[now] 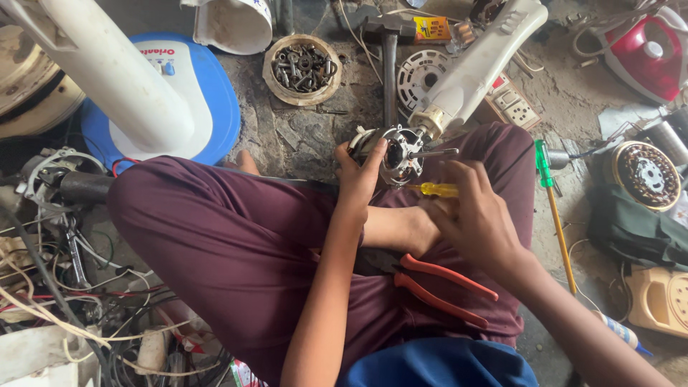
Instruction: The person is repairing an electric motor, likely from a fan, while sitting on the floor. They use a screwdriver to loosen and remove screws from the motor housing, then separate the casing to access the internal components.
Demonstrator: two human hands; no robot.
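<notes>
Head view looks straight down on a person sitting cross-legged in maroon trousers [236, 244] on a stone floor [301, 136], working on a small round grey metal fan motor [398, 154] with its steel shaft pointing to the right. The motor sits at the end of a white plastic fan neck [480, 64], just above the person's crossed ankle. The left hand [358, 175] is closed around the motor's left side, fingers curled over the casing rim, steadying it. The right hand [476, 215] is wrapped around a yellow-handled screwdriver [438, 189], whose tip points left toward the underside of the motor; the tip itself is hidden, so contact with a screw cannot be confirmed.

Judging from this, the step in hand is working a fastener on the motor casing. The next move seems to call for a firm hold from the left hand while the driver turns square to the screw head.

Red-handled pliers [444, 287] lie on the lap. A round tin of mixed bolts and nuts [302, 69], a hammer [389, 50] and a green-handled screwdriver [552, 208] lie nearby on the floor.
</notes>
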